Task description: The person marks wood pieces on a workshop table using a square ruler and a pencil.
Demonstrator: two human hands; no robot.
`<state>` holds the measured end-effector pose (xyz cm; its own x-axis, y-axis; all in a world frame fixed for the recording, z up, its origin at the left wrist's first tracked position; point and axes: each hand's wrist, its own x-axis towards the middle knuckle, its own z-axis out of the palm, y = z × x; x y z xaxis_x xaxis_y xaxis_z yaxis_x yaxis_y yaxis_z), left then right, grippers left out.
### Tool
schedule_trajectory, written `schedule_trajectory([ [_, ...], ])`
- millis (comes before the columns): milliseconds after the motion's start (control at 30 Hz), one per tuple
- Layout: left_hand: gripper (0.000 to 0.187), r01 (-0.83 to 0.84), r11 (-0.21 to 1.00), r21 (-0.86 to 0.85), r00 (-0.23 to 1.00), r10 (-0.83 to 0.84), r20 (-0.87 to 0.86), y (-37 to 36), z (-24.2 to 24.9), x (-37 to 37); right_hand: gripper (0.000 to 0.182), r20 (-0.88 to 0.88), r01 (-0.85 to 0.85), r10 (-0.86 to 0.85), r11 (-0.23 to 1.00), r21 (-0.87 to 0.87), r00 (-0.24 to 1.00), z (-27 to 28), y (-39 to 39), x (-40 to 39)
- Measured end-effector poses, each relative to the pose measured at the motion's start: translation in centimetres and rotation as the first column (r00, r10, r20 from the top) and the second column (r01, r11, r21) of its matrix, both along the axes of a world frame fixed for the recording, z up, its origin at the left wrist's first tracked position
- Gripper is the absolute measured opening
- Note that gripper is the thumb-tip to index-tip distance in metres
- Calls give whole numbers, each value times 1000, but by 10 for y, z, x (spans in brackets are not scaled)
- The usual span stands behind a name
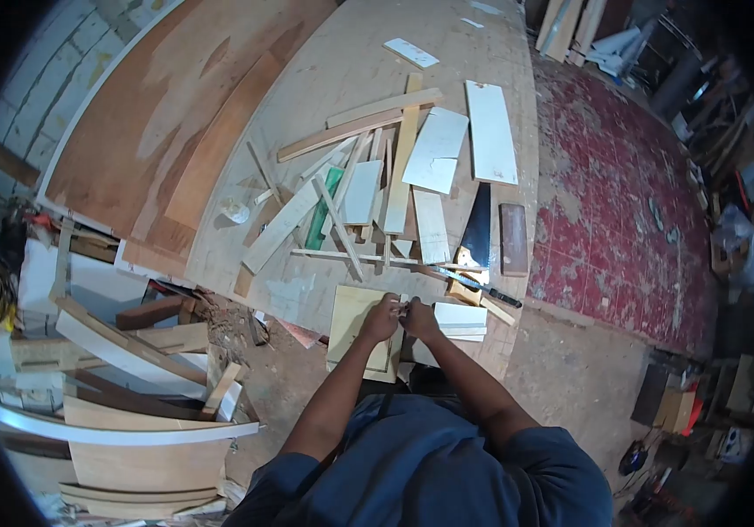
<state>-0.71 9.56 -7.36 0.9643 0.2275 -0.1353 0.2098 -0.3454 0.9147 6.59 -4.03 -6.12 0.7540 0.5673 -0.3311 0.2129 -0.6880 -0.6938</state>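
Observation:
My left hand (380, 320) and my right hand (420, 321) meet at the near edge of the workbench. Both have their fingers closed around a small thing between them, too small to make out. Under and beside my left hand lies a pale wooden panel (351, 307). White-faced boards (460, 318) are stacked just right of my right hand. Beyond them rests a handsaw (479, 224) with a dark blade, its light wooden handle toward me. A slim black and blue tool (488, 289) lies near that handle.
Loose wood strips (342, 136), white boards (490, 132) and a green piece (322, 211) are scattered over the workbench (285, 79). A dark brown block (512, 240) sits at its right edge. Large brown sheets (157, 105) lean left, above offcuts (131, 351) on the floor.

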Motion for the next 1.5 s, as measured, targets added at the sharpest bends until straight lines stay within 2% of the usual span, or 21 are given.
schedule_trajectory([
  [67,38,-5,999,-39,998,3,-60,7,16,3,44,-17,76,-77,996,-49,997,5,11,-12],
  [133,42,-69,995,65,996,72,-43,15,13,4,48,-25,144,-148,984,-105,989,10,15,-14],
  [167,52,10,990,141,996,2,-89,22,10,5,49,-18,151,-155,979,-136,988,12,16,-16],
  [200,52,25,990,137,996,-12,-92,25,16,3,50,-12,154,-158,974,-164,987,12,17,-17],
  [233,60,129,925,358,991,-109,-77,27,25,-1,44,4,168,-169,974,-154,986,11,18,-19],
  [267,67,213,800,561,976,-205,-78,30,34,-2,44,4,177,-179,971,-158,984,9,19,-18],
  [300,80,323,759,566,945,-222,-241,32,33,-1,40,40,226,-223,959,-171,974,11,19,-15],
  [400,82,307,700,645,951,-237,-196,34,32,-5,32,87,355,-344,908,-222,935,34,21,3],
  [467,83,326,681,656,944,-271,-187,36,34,-6,35,224,404,-371,906,-124,901,29,14,10],
  [500,85,330,661,674,940,-293,-173,37,35,-3,35,229,458,-424,881,-118,876,38,10,12],
  [600,88,358,629,691,931,-295,-214,40,38,4,30,280,485,-439,867,-117,853,55,-21,2],
  [667,89,359,630,689,929,-313,-198,43,36,5,25,364,494,-443,868,-55,819,39,-56,-12],
  [733,90,355,628,692,928,-326,-180,48,38,9,26,384,523,-445,843,-124,809,35,-86,-31],
  [800,88,412,687,599,911,-329,-249,50,46,11,30,372,510,-422,841,-179,827,39,-109,-47],
  [833,75,426,678,599,902,-370,-223,54,50,11,30,382,520,-428,835,-180,819,41,-116,-52],
  [867,75,429,678,596,900,-380,-216,57,52,14,33,366,498,-406,843,-205,838,42,-122,-56],
  [933,61,442,746,499,888,-441,-127,63,52,17,36,347,476,-384,847,-237,856,43,-129,-60],
  [967,42,415,754,509,893,-444,-72,66,51,18,38,352,455,-361,858,-237,863,42,-130,-58],
  [1167,21,412,819,399,909,-396,-128,74,42,27,37,345,364,-261,889,-278,901,34,-126,-34],
  [1367,23,525,788,320,850,-471,-236,62,42,38,28,338,288,-182,911,-294,923,22,-130,-22],
  [1500,27,557,742,373,826,-449,-341,38,45,38,24,317,249,-160,932,-265,935,25,-135,-13],
])
